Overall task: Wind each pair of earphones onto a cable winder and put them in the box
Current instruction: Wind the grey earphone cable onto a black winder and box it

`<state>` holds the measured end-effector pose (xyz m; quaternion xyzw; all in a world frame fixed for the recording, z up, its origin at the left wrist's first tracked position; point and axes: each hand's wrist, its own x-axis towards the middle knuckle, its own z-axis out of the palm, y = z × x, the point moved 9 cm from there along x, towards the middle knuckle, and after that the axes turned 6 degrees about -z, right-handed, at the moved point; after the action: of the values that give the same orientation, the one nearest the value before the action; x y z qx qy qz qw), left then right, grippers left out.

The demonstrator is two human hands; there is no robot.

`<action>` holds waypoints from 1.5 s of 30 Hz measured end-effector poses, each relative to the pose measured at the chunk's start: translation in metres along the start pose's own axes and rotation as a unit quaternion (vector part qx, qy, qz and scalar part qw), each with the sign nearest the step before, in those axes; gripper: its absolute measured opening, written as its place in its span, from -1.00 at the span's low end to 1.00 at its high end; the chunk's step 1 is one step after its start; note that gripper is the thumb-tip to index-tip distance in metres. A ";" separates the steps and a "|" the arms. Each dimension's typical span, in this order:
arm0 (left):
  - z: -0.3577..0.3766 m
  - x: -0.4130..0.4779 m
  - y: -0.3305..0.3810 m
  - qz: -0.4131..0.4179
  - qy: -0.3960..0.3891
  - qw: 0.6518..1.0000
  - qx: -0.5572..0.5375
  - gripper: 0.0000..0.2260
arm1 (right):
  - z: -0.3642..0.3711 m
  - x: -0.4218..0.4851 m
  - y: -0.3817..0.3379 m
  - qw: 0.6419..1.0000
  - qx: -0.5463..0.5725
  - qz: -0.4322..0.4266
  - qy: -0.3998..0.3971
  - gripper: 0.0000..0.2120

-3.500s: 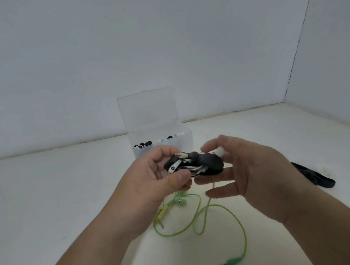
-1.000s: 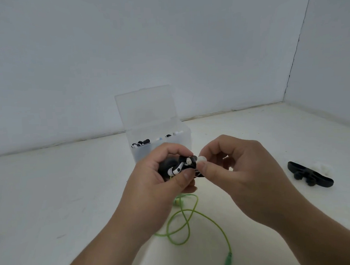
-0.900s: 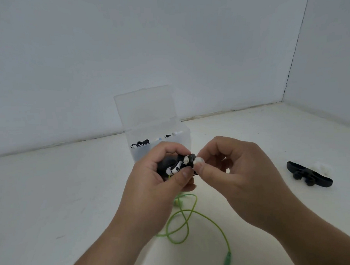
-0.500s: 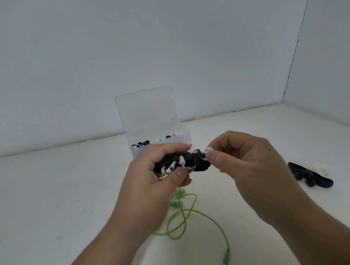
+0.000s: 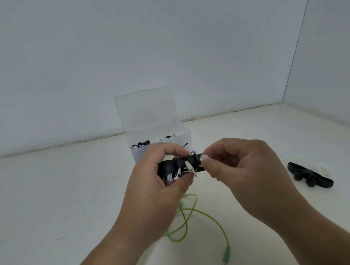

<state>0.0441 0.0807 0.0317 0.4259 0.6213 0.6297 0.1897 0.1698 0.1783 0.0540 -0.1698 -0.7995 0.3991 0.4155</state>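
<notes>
White tabletop (image 5: 52, 199) — left hand (image 5: 159, 194) grips winder (image 5: 169, 166), right hand (image 5: 247, 169) pinches its protruding end.

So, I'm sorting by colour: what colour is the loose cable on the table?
The loose cable is green; head view shows it.

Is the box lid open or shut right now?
Open. The lid stands upright behind the box, and black earphone pieces show over its rim.

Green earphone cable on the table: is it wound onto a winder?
No, the green earphone cable lies in loose loops on the white table.
</notes>
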 end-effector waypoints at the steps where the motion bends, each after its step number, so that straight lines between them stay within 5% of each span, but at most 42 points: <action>1: 0.000 0.000 -0.002 -0.008 -0.001 1.000 -0.002 -0.61 | -0.001 0.000 -0.001 1.000 -0.017 -0.006 -0.002 -0.86; 17: -0.002 -0.001 0.007 0.049 0.018 0.997 0.060 -0.65 | 0.012 -0.001 -0.001 0.996 -0.065 -0.010 -0.063 -0.82; 36: 0.000 -0.002 0.006 0.042 0.020 0.998 0.044 -0.69 | 0.003 -0.003 -0.005 0.999 -0.041 -0.008 0.007 -0.86; 45: -0.003 0.000 0.007 0.052 0.031 0.997 0.043 -0.75 | 0.009 -0.004 -0.014 0.991 -0.098 -0.089 0.017 -0.82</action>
<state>0.0437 0.0777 0.0391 0.4460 0.6305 0.6241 0.1186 0.1659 0.1628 0.0598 -0.1446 -0.8397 0.2772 0.4441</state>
